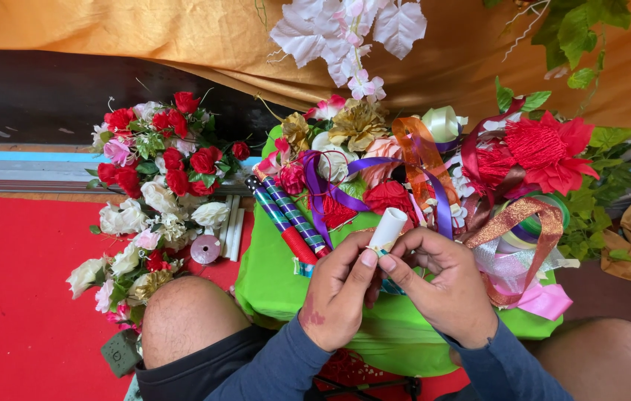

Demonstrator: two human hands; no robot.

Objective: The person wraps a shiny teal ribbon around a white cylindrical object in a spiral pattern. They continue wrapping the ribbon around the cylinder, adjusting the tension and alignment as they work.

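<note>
A green cloth (271, 286) is being used as a cover for the low table, and it is being crowded by ribbons: purple ribbon (330, 194), orange ribbon (421, 152), glitter ribbon (512, 217) and pink ribbon (545, 301). Two striped tubes (289, 215) are being kept just left of the hands, slanting toward them. A bouquet (155, 167) of red and white flowers is lying on the red carpet (18, 297) to the left, with a small spool (205, 249) beside it. A red flower (545, 152) with green leaves is being kept at the right, and white petals (345, 30) are hanging over an orange drape (144, 30) above. Both hands are being held close together above the cloth, between the bare knees, wrists in blue sleeves. The left hand (341, 293) is being curled, thumb pointing up against the base of a white roll (388, 226). The right hand (449, 286) is being bent inward, its fingers (397, 271) closed toward the same spot. The roll is being pinched at its lower end by the fingers of both hands, its upper end sticking up free above them, in front of the ribbons.
</note>
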